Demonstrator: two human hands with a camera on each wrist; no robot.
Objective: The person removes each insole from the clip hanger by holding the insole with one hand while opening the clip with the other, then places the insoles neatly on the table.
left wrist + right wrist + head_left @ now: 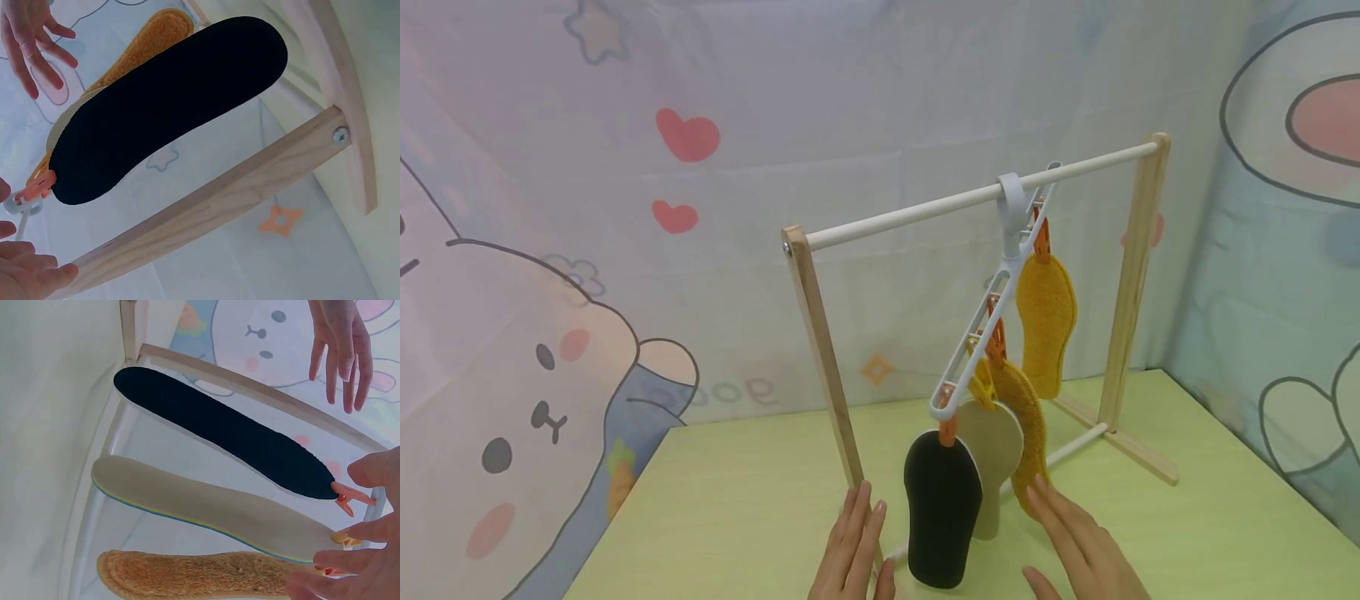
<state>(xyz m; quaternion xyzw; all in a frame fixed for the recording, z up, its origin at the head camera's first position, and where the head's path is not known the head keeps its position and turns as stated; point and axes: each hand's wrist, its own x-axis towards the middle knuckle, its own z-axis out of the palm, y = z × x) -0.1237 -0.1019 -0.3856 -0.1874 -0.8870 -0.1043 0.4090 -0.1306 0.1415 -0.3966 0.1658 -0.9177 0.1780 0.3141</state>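
Insoles hang from a white clip hanger [1011, 267] on a rack's bar. Nearest is a black insole [943, 508] in an orange clip [948, 430]. Behind it hang a beige insole [206, 503] in a yellow clip [981, 383] and two fuzzy mustard insoles, a middle one [1028, 417] and a far one [1045, 325]. My left hand [850, 550], fingers extended, is left of the black insole and in front of the rack's near post. With its fingers spread, my right hand [1090, 550] is right of the insoles; whether it touches the mustard one is unclear. Neither hand holds anything.
The wooden rack has a near post [823, 358], a far post [1138, 283] and a white top bar [902, 218]. It stands on a pale yellow-green table [722, 500]. A cartoon-printed cloth [737, 317] hangs behind and at the sides.
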